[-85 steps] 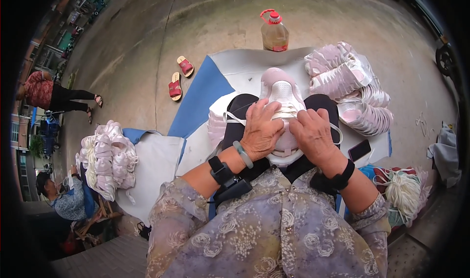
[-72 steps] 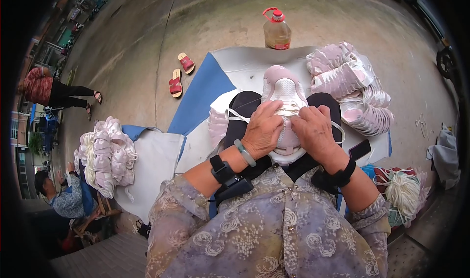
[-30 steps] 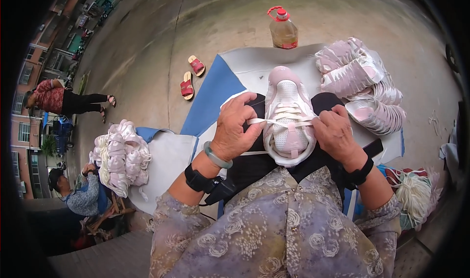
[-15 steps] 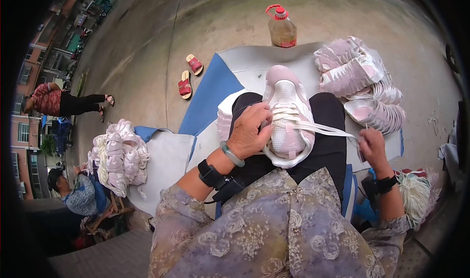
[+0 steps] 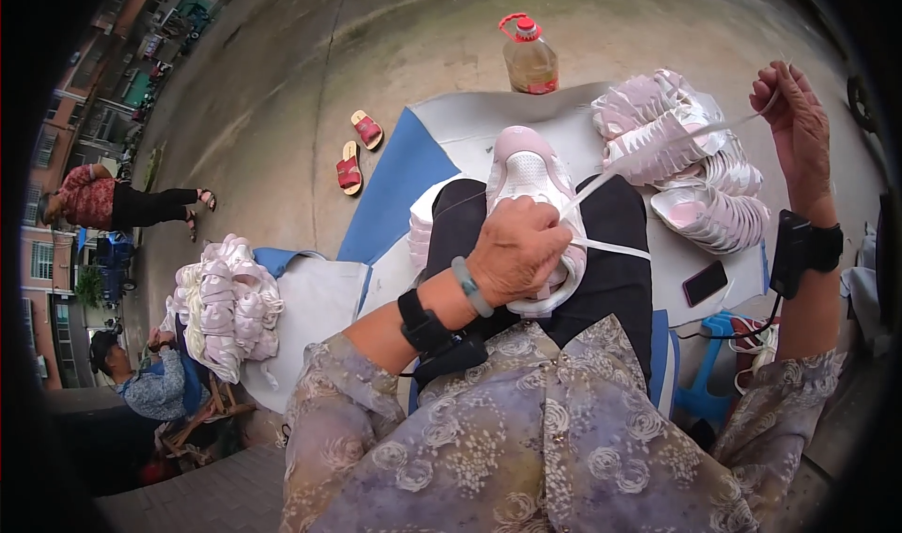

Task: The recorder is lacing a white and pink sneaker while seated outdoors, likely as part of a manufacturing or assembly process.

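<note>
A pink-and-white sneaker [image 5: 526, 169] rests on my lap, toe pointing away from me. Over its lacing area lies my left hand [image 5: 520, 249], fingers curled down on the shoe and hiding most of the laces. Up at the far right, my right hand [image 5: 794, 120] pinches the end of a white shoelace [image 5: 658, 151], drawn in a taut line from the shoe. A second loose lace end trails from the shoe across my right thigh. Behind the lace sits a stack of pink-and-white sneakers [image 5: 709, 216].
A blue-and-white sheet [image 5: 399, 181] covers the ground ahead. Around it are an oil bottle [image 5: 531, 65], red slippers [image 5: 349, 169], a dark phone [image 5: 705, 283] and a blue stool [image 5: 707, 373]. Another shoe pile [image 5: 225, 303] lies left, near a seated person [image 5: 155, 383]; someone else [image 5: 141, 200] stands beyond.
My right hand has swung up and outward from beside my right knee, stretching one lace. The left hand has shifted right onto the shoe's lacing. The phone now shows on the sheet.
</note>
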Demonstrator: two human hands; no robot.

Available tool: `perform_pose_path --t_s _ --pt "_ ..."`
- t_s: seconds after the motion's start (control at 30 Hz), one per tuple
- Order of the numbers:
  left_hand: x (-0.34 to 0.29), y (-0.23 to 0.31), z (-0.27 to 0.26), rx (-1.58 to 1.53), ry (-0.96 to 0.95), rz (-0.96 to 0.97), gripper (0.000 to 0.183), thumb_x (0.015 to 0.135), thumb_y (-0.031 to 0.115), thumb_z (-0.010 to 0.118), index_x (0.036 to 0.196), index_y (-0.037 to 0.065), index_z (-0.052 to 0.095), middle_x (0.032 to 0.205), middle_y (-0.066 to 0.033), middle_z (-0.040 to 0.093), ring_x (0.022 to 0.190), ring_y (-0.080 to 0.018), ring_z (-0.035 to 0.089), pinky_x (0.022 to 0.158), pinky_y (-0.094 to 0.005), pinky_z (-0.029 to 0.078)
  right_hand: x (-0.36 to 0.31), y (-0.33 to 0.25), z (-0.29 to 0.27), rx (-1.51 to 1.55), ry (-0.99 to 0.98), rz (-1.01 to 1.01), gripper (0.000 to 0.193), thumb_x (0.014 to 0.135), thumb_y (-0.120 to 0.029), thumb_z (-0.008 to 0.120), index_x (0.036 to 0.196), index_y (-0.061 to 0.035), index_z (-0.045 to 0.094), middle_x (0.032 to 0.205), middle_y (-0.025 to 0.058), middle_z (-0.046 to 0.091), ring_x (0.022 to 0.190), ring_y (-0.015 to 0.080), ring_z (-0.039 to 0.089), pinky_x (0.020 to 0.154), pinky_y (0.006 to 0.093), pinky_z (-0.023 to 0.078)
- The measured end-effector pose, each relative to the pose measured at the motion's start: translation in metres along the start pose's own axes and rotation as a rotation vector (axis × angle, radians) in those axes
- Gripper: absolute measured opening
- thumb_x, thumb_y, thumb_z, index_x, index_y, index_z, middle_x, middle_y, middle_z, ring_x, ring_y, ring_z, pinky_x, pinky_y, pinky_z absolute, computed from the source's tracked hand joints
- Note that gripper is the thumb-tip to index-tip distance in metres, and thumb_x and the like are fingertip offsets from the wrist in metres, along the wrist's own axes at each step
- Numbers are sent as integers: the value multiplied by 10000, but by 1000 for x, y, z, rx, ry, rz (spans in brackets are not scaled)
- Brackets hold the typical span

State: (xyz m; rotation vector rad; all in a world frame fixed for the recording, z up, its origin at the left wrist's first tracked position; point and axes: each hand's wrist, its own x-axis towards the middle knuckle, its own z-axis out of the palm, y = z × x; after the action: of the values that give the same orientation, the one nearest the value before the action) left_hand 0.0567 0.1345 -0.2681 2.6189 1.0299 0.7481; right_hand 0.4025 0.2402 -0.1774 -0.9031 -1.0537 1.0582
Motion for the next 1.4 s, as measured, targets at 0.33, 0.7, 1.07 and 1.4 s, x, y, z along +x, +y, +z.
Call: perform_pose_path --t_s 0.33,0.7,1.07,1.4 --pt "-43 -31 -4 -170 243 -387 102 717 33 618 815 17 595 800 -107 587 760 -256 576 689 -324 452 -99 84 60 -556 -534 243 157 879 -140 564 813 -12 626 584 -26 548 545 39 492 480 212 384" --pt "-61 -20 -2 -156 170 -183 338 663 129 694 983 62 608 1131 -149 523 1076 -343 476 917 -420 368 -146 90 111 -798 -451 -70 72 804 -80 583 862 -42 566 766 153 591 727 330 593 611 368 452" --pt "-60 -22 11 -60 179 -64 289 683 53 644 968 74 602 1168 -158 502 1100 -361 471 924 -443 353 -168 106 134 -1332 -778 -808 135 710 -134 561 779 -25 601 1292 127 431 1303 324 307 1057 597 176" --pt "-61 -28 15 -6 195 -83 337 665 33 620 998 78 594 1202 -154 501 1109 -355 472 932 -447 352 -163 115 132 -1411 -699 -871 111 718 -101 565 755 -8 613 1365 110 391 1326 319 282 1066 591 182"
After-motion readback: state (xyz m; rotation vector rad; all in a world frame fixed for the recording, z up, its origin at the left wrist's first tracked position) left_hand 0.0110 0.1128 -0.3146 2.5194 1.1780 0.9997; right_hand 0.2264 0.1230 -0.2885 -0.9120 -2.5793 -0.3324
